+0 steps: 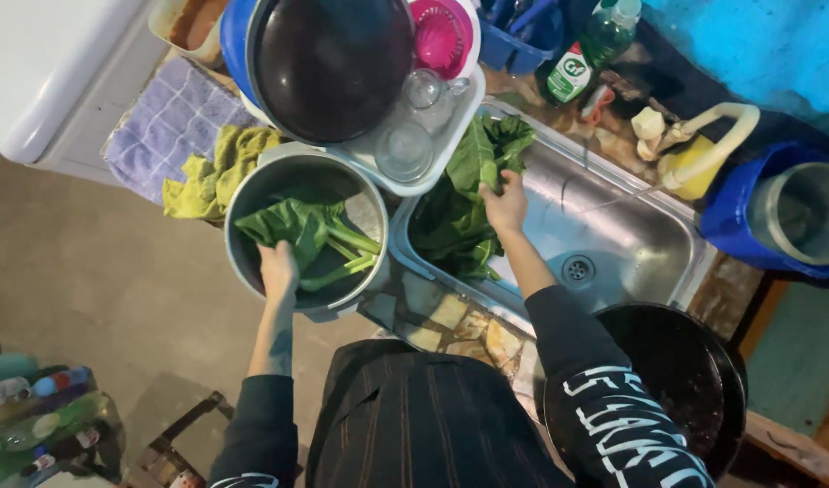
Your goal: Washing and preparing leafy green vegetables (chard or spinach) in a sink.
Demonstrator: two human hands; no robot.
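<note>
Right now the left hand (pixel 279 269) closes on leafy greens (pixel 304 233) inside the metal pot (pixel 252 194), which catches them. At two o'clock, the right hand (pixel 505 206) pinches a green leaf (pixel 476 158) above the heap in the steel sink (pixel 631 235). Beyond, at twelve o'clock, a dish rack (pixel 451 136) keeps a dark pan (pixel 333 63) draining.
</note>
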